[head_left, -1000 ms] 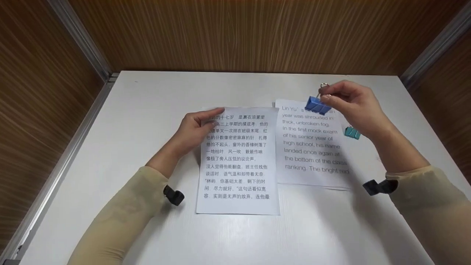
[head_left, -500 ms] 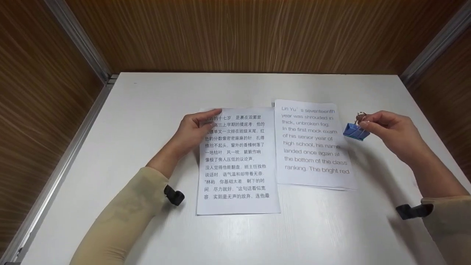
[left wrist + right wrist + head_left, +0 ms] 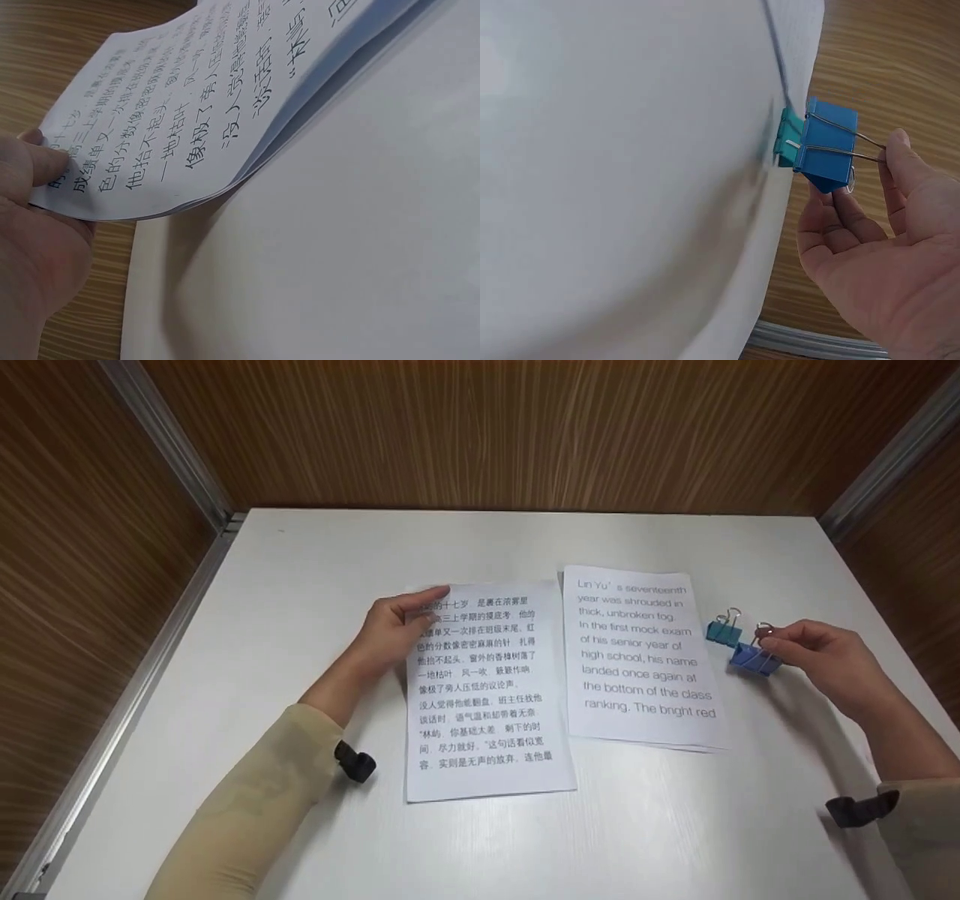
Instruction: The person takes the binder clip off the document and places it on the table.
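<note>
My left hand (image 3: pixel 397 626) pinches the upper left corner of a stack of sheets (image 3: pixel 480 697) printed with Chinese text, thumb on top. In the left wrist view that corner of the stack (image 3: pixel 150 127) is lifted and the sheets bow. Thumb and fingers of my right hand (image 3: pixel 825 660) pinch a wire handle of a blue binder clip (image 3: pixel 754 659), its body hanging down. Just behind and left of it stands a teal binder clip (image 3: pixel 724 632) with its wire handles up. In the right wrist view the blue clip partly covers the teal clip (image 3: pixel 788 139).
A second stack of sheets (image 3: pixel 641 660), printed in English, lies between the Chinese sheets and the clips. Everything is on a white table (image 3: pixel 637 825). Brown wood-grain panels (image 3: pixel 525 435) rise behind and at both sides.
My right hand has carried the blue binder clip from above the English sheets rightward and toward me, beside the teal clip. The left hand keeps its hold on the Chinese sheets.
</note>
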Demonstrator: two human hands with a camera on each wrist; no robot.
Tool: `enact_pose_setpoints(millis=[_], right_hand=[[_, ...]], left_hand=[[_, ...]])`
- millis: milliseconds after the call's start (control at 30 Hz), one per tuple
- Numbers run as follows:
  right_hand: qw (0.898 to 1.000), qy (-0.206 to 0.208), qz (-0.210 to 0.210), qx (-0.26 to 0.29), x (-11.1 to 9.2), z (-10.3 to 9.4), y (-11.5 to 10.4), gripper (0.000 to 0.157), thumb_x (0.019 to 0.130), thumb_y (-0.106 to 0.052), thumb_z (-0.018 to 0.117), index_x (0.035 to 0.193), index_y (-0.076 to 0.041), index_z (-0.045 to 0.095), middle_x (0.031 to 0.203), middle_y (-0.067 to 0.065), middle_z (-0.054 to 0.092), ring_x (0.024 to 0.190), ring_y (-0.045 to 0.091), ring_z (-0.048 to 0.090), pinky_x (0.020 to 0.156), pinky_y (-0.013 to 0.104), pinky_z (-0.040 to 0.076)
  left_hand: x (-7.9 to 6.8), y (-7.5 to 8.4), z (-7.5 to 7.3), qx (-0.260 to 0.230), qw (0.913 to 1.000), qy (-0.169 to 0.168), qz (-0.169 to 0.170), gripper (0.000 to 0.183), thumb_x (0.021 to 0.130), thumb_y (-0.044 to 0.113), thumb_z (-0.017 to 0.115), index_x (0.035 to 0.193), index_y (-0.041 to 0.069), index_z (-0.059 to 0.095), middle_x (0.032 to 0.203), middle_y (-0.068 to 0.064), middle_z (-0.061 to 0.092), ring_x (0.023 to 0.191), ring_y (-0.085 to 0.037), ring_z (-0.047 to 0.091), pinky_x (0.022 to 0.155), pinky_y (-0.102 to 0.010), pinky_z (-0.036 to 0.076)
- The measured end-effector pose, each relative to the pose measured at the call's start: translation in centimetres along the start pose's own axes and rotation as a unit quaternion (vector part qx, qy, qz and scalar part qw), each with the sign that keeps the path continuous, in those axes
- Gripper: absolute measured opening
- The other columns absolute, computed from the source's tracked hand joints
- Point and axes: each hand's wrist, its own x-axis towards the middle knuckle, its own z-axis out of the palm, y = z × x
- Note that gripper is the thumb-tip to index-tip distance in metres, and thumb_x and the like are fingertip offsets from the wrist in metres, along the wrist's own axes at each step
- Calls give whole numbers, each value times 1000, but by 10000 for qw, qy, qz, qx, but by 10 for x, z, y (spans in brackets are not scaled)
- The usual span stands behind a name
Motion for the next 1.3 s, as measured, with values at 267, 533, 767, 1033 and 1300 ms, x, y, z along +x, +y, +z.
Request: enact_pose_setpoints(millis=[267, 533, 767, 1033, 1300], right_hand=[[9997, -99, 194, -134, 0, -2, 15, 54, 102, -52, 68, 123, -2, 71, 113, -32, 66, 113, -7, 53, 86, 4, 45], [9984, -205, 465, -254, 1, -2, 19, 61, 101, -61, 63, 129, -6, 69, 114, -27, 65, 119, 9, 51, 118, 46, 44], [9988, -119, 363, -296, -1, 0, 22, 59, 102, -56, 64, 134, -6, 66, 112, -14, 68, 104, 9, 60, 97, 17, 50], [9984, -24, 416, -374, -4, 2, 18, 68, 105, -58, 57, 148, -6, 57, 138, 7, 63, 118, 19, 62, 94, 14, 52], [9914, 947, 116, -898, -11, 29, -35, 75, 106, -56, 54, 160, -5, 42, 163, 28, 40, 144, 55, 42, 112, 70, 40]], left_hand=[[2, -2, 2, -62, 10000, 1, 14, 43, 102, -2, 64, 140, 17, 70, 151, 1, 61, 148, -16, 47, 126, -31, 27], [5, -11, 1, -55, 9999, -34, -132, 45, 102, -1, 63, 142, 19, 69, 153, 4, 60, 150, -15, 44, 127, -32, 25], [9, -19, 3, -185, 9988, -35, -460, 46, 103, 0, 63, 142, 21, 70, 156, 5, 57, 153, -14, 38, 129, -34, 19], [21, -23, 9, -132, 9961, -130, -865, 48, 104, 0, 60, 146, 22, 67, 159, 3, 53, 156, -16, 34, 130, -35, 17], [19, -7, 5, 1654, 9840, -51, -660, 59, 105, 23, 67, 161, 16, 48, 171, -9, 34, 161, -27, 22, 130, -43, 19]])
